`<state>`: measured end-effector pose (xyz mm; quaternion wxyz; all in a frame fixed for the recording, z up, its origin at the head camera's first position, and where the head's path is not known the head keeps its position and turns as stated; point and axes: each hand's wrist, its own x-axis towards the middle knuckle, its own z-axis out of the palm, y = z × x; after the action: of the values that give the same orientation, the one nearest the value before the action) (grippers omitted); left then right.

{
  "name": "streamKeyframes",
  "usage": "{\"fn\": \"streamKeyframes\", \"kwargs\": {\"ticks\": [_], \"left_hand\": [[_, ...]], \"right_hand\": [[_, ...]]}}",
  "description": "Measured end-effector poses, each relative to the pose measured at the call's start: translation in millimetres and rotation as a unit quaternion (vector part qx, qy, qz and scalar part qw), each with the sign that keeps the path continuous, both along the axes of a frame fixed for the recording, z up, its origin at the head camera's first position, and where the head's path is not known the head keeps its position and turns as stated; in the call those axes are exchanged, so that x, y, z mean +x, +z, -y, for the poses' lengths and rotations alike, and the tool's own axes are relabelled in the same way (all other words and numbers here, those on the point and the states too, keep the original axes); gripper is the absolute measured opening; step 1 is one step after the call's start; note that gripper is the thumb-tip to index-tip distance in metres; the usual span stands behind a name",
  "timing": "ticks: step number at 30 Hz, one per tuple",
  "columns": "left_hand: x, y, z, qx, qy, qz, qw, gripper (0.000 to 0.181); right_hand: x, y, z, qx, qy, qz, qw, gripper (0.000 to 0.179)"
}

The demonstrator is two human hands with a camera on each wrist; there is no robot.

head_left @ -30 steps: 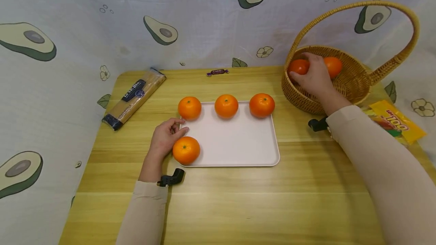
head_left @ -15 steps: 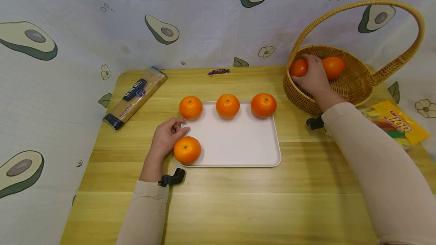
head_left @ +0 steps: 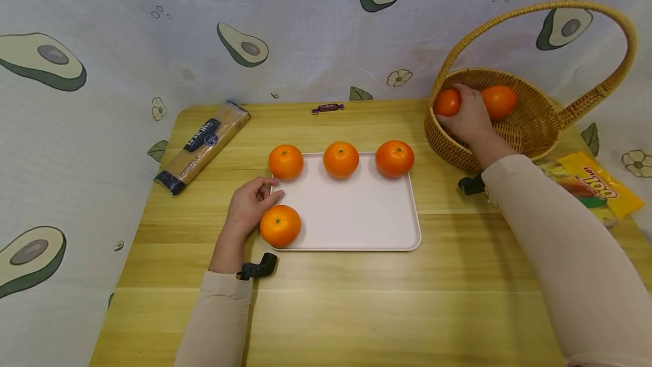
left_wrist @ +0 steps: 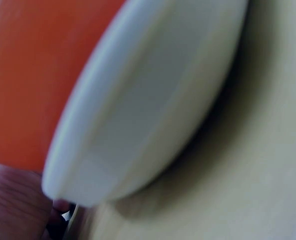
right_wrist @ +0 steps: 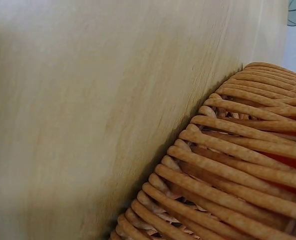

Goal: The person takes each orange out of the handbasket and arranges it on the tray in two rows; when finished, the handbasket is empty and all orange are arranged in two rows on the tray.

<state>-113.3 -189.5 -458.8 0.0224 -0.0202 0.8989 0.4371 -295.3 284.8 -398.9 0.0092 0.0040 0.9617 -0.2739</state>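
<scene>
In the head view, my left hand (head_left: 248, 207) rests at the left rim of a white rectangular tray (head_left: 356, 208), its fingers loosely bent between two oranges. One orange (head_left: 281, 226) sits at the near left corner, another orange (head_left: 286, 162) at the far left corner. Along the far rim are a middle orange (head_left: 340, 159) and a right orange (head_left: 394, 158). Reaching into a wicker basket (head_left: 450, 149), my right hand (head_left: 470, 118) has thumb and fingers curled round a red tomato (head_left: 447, 102). A second tomato (head_left: 499, 101) lies beside that hand. The right wrist view shows only basket weave (right_wrist: 227, 170) and tabletop.
The basket's tall handle (head_left: 540, 9) arches above the right hand. A yellow snack packet (head_left: 601, 183) lies by the right forearm. At the back left is a pasta packet (head_left: 202, 147), and a purple wrapped candy (head_left: 327, 108) lies near the table's back edge.
The right hand has stayed in the basket with its fingers about the tomato, shifting only slightly. The left hand and the oranges keep their places; the whole view drifted a little.
</scene>
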Motion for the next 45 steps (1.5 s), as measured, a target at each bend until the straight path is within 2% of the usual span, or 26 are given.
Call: {"fn": "streamKeyframes", "kwargs": {"ticks": [4, 11, 20, 25, 32, 40, 45], "left_hand": [[0.6, 0.3, -0.1, -0.001, 0.000, -0.002, 1.0000, 0.031], [0.8, -0.1, 0.0, 0.001, 0.004, 0.001, 1.0000, 0.031], [0.0, -1.1, -0.1, -0.003, 0.003, -0.005, 1.0000, 0.030], [-0.2, -1.2, -0.7, -0.001, 0.004, -0.004, 1.0000, 0.030], [-0.2, -0.2, -0.7, -0.004, 0.004, -0.003, 1.0000, 0.030], [-0.4, -0.3, 0.1, -0.003, 0.006, 0.001, 1.0000, 0.031], [-0.5, -1.0, 0.1, -0.003, 0.006, 0.001, 1.0000, 0.031]], "right_hand": [[0.4, -0.5, -0.4, -0.006, -0.001, -0.007, 1.0000, 0.083], [3.7, 6.2, -0.7, -0.053, -0.019, -0.028, 0.9980, 0.087], [22.0, 24.4, -2.5, -0.097, -0.047, -0.032, 0.9936, 0.091], [37.7, 36.5, -0.8, -0.140, -0.078, -0.022, 0.9868, 0.088], [68.7, 45.2, 2.1, -0.172, -0.079, -0.031, 0.9815, 0.084], [105.6, 41.2, 10.8, -0.210, -0.053, -0.067, 0.9739, 0.081], [122.4, 33.2, 16.1, -0.218, -0.042, -0.063, 0.9729, 0.081]]}}
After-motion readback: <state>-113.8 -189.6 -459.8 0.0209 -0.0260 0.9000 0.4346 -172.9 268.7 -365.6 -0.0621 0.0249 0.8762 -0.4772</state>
